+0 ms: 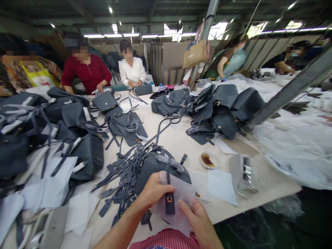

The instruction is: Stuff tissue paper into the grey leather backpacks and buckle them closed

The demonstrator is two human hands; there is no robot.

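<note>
A dark grey bag (150, 170) lies in front of me with a strap tab (169, 204) that has a gold buckle. Under the tab is a translucent white sheet (181, 188). My left hand (155, 188) pinches the sheet's left edge, its thumb against the strap. My right hand (195, 216) has its thumb and fingers closed on the lower right part of the same sheet. Left of the bag is a pile of dark straps (124, 183) with metal rings.
Bags are heaped at the left (88, 152) and back right (225, 103). A dish of brown liquid (208, 160) and a grey tape dispenser (240, 173) stand to the right. A slanted metal post (290, 90) crosses the right side. Several people work across the table.
</note>
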